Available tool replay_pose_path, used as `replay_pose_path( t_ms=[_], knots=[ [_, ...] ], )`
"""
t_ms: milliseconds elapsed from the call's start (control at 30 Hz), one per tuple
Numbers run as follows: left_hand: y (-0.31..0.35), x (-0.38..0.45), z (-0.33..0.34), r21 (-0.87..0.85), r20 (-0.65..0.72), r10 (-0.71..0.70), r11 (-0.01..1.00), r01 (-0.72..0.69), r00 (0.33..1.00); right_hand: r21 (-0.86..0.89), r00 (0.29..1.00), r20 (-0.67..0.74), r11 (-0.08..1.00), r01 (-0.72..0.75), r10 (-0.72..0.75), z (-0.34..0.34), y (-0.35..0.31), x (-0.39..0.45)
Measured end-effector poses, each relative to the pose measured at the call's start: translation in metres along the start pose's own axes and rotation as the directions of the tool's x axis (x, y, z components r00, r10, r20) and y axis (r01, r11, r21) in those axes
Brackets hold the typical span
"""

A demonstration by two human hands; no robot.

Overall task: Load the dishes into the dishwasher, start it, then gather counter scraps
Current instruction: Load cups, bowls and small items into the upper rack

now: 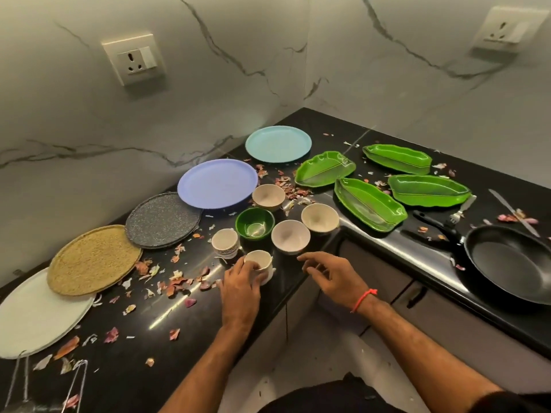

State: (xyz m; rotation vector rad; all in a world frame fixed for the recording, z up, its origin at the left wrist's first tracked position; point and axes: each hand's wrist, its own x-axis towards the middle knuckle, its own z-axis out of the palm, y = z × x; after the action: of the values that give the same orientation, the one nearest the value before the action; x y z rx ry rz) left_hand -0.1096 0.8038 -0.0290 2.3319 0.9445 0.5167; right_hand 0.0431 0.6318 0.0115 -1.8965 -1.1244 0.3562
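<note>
Nearest us, our left hand [242, 278] is curling around the light, brittle cup [260, 265] at its rim, while our right hand [331, 274] is hovering spread and empty.

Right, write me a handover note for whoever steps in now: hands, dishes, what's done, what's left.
Left hand grips a white cup at the counter's front edge. Right hand is open, hovering just right of it, holding nothing.
On the counter: second cup, green bowl, three pale bowls, five round plates, four leaf dishes, pan, fork, knife.
Done: nothing loaded, judging by the full counter; dishwasher not in view.
Left: load everything, start it, gather the peel scraps.
</note>
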Motion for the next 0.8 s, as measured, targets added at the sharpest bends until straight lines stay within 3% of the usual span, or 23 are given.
replay_pose_path(
  t_ms=[100, 167, 233, 333, 467, 600, 800],
  knots=[
    [0.025, -0.017, 0.002, -0.075, 0.032, 0.240, 0.969, -0.237, 0.970, 0.030, 0.994, 0.105, 0.999, -0.019, 0.016, -0.012, 0.003, -0.011],
    [0.052, -0.021, 0.008, -0.201, 0.083, 0.484, 0.864, -0.461, 0.871, 0.039, 0.988, 0.153, 0.999, -0.036, 0.030, -0.026, 0.007, -0.023],
    [0.078, -0.023, 0.017, -0.374, 0.157, 0.633, 0.749, -0.547, 0.758, 0.088, 0.991, 0.121, 0.994, -0.072, 0.061, -0.044, 0.010, -0.040],
    [0.115, -0.025, 0.037, -0.564, 0.263, 0.664, 0.695, -0.447, 0.700, 0.102, 0.994, -0.049, 0.990, -0.097, 0.103, -0.072, 0.018, -0.073],
    [0.166, -0.042, 0.076, -0.741, 0.472, 0.638, 0.661, -0.119, 0.609, 0.086, 0.932, -0.268, 0.970, -0.229, 0.244, -0.104, 0.036, -0.141],
    [0.205, -0.078, 0.126, -0.631, 0.619, 0.675, 0.732, -0.258, 0.402, 0.143, 0.762, -0.460, 0.885, -0.443, 0.455, -0.119, 0.058, -0.231],
    [0.270, -0.157, 0.187, -0.622, 0.728, 0.685, 0.640, -0.451, -0.032, 0.396, 0.346, -0.617, 0.659, -0.639, 0.707, -0.131, 0.094, -0.388]
  ],
)
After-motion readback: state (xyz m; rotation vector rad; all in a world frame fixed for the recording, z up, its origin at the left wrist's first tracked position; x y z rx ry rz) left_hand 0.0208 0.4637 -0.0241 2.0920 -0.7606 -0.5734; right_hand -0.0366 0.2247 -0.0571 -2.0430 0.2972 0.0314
